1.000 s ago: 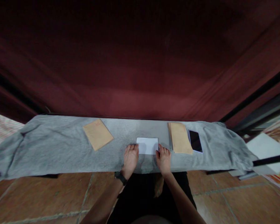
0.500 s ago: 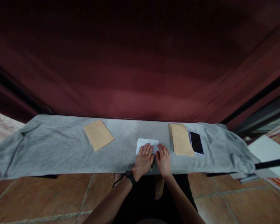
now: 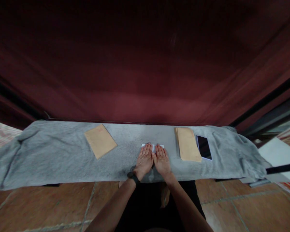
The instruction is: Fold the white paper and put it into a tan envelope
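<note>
fleecy grey cloth [image 3: 62, 154], matt white paper [image 3: 143, 145], glossy phone screen [image 3: 204, 146]
the cloth lies fairly smooth mid-length and rumpled toward its left and right ends. near its back edge, to the left, the brown paper piece [image 3: 100, 140] looks flat and matt; the brown paper stack [image 3: 188, 145], nearer its right end, is equally dull. beyond its front edge, the floor tiles [image 3: 62, 203] look stony, with roughish joints.

A phone [image 3: 204, 147] lay screen up, right of centre, on a grey cloth [image 3: 62, 158] that crossed the frame's lower half. A red surface [image 3: 145, 106] filled the top, brown tiles [image 3: 60, 206] the bottom; a white panel [image 3: 276, 153] showed at far right.
</note>
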The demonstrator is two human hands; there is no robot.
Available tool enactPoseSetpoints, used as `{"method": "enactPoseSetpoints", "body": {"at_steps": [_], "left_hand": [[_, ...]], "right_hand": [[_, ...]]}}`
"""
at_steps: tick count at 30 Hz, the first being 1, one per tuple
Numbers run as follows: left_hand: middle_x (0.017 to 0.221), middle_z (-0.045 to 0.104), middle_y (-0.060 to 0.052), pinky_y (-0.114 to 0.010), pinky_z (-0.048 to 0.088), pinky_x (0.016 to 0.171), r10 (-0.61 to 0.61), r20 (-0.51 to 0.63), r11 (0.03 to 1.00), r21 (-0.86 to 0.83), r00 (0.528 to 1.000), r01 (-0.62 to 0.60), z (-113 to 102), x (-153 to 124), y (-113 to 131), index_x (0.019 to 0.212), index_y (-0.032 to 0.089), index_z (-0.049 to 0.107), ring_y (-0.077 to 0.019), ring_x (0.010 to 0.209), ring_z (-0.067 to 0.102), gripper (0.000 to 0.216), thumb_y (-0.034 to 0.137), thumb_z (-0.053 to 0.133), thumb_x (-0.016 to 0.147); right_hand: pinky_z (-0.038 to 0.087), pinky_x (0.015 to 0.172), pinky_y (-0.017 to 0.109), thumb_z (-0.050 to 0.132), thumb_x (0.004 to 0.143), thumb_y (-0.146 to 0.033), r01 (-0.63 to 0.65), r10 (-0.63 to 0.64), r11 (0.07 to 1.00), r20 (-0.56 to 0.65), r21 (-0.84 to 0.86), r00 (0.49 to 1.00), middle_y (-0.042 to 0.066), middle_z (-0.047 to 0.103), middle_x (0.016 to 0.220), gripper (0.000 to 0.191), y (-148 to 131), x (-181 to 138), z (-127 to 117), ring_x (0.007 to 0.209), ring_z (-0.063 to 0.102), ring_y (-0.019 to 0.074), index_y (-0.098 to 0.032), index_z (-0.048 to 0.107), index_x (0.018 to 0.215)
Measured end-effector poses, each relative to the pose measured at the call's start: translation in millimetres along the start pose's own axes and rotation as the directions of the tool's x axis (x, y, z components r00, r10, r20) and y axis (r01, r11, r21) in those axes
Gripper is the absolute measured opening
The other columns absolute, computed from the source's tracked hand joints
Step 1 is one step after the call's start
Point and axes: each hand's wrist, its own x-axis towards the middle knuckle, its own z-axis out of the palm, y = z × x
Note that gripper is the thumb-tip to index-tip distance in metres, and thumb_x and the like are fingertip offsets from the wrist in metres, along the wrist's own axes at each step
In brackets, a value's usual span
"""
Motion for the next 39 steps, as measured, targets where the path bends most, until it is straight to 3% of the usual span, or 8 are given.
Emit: {"method": "enactPoseSetpoints", "body": {"at_steps": [8,18,21,25,28,31,36,39], "left_hand": [[0.159,0.029,-0.014,-0.044,0.018,0.122,-0.133,-0.020,0.991,-0.014,0.991,0.133,-3.1,-8.0,-14.3,0.153,0.009,0.028,-0.0237,0.149,0.020,0.060,0.032,0.033,0.098],[0.158,0.033,-0.013,-0.045,0.019,0.121,-0.181,-0.038,0.983,0.017,0.983,0.181,-8.8,-14.2,-19.7,0.154,0.012,0.027,-0.0239,0.148,0.024,0.061,0.035,0.035,0.098],[0.158,0.033,-0.013,-0.044,0.019,0.121,-0.187,-0.039,0.982,0.010,0.982,0.187,-8.7,-14.5,-18.5,0.153,0.013,0.028,-0.0237,0.148,0.024,0.061,0.036,0.035,0.098],[0.157,0.035,-0.013,-0.044,0.018,0.121,-0.180,-0.051,0.983,0.011,0.982,0.181,-10.6,-15.1,-18.9,0.152,0.013,0.031,-0.0232,0.148,0.024,0.059,0.036,0.034,0.098],[0.155,0.038,-0.014,-0.044,0.019,0.121,-0.166,-0.060,0.986,0.009,0.984,0.166,-15.7,-17.1,-19.9,0.151,0.011,0.033,-0.0235,0.148,0.025,0.057,0.036,0.033,0.099],[0.155,0.038,-0.014,-0.046,0.020,0.122,-0.112,-0.076,0.994,-0.007,0.991,0.112,-22.2,-23.2,-13.7,0.150,0.009,0.034,-0.0233,0.148,0.026,0.055,0.035,0.029,0.101],[0.156,0.036,-0.010,-0.041,0.024,0.121,0.175,-0.027,0.983,-0.056,0.984,-0.176,-22.1,-43.3,19.4,0.149,0.014,0.036,-0.0191,0.147,0.027,0.053,0.039,0.027,0.103],[0.156,0.036,-0.011,-0.042,0.027,0.120,0.223,-0.022,0.973,-0.055,0.975,-0.224,-16.7,-54.8,31.0,0.150,0.014,0.035,-0.0203,0.147,0.029,0.055,0.043,0.029,0.103]], "right_hand": [[0.032,0.114,0.049,0.035,0.102,-0.032,-0.022,0.021,0.996,-0.011,-0.082,1.000,0.020,0.042,0.151,0.052,16.7,-7.8,-2.8,0.141,0.038,0.0296,-0.006,0.040,0.147],[0.032,0.113,0.051,0.035,0.101,-0.029,-0.085,0.081,0.994,-0.057,-0.069,0.995,0.014,0.048,0.148,0.049,35.3,-34.3,-20.2,0.138,0.043,0.0280,-0.015,0.042,0.148],[0.034,0.112,0.049,0.033,0.101,-0.028,-0.110,0.106,0.993,-0.080,-0.053,0.991,0.014,0.045,0.150,0.050,29.5,-43.3,-22.8,0.138,0.043,0.0270,-0.014,0.040,0.149],[0.033,0.113,0.046,0.033,0.102,-0.027,0.020,-0.020,1.000,-0.026,0.004,0.999,0.011,0.049,0.148,0.048,10.8,-54.4,-23.7,0.136,0.047,0.0242,-0.017,0.042,0.148],[0.032,0.113,0.047,0.033,0.102,-0.030,0.039,-0.039,0.999,-0.024,0.012,0.999,0.010,0.052,0.146,0.047,0.3,-59.9,-24.5,0.133,0.050,0.0241,-0.019,0.044,0.146],[0.033,0.113,0.047,0.036,0.102,-0.031,0.021,-0.022,1.000,-0.042,-0.006,0.999,0.011,0.051,0.146,0.047,-2.5,-62.7,-26.4,0.133,0.050,0.0255,-0.018,0.044,0.146],[0.029,0.115,0.050,0.037,0.099,-0.025,0.005,-0.007,0.998,-0.025,-0.068,1.000,0.013,0.047,0.149,0.050,-0.5,-69.2,-29.3,0.137,0.044,0.0276,-0.013,0.042,0.147],[0.026,0.116,0.049,0.037,0.097,-0.020,0.013,-0.014,0.996,-0.011,-0.093,1.000,0.013,0.045,0.150,0.051,2.8,-75.2,-31.3,0.139,0.042,0.0274,-0.011,0.042,0.147]]}}
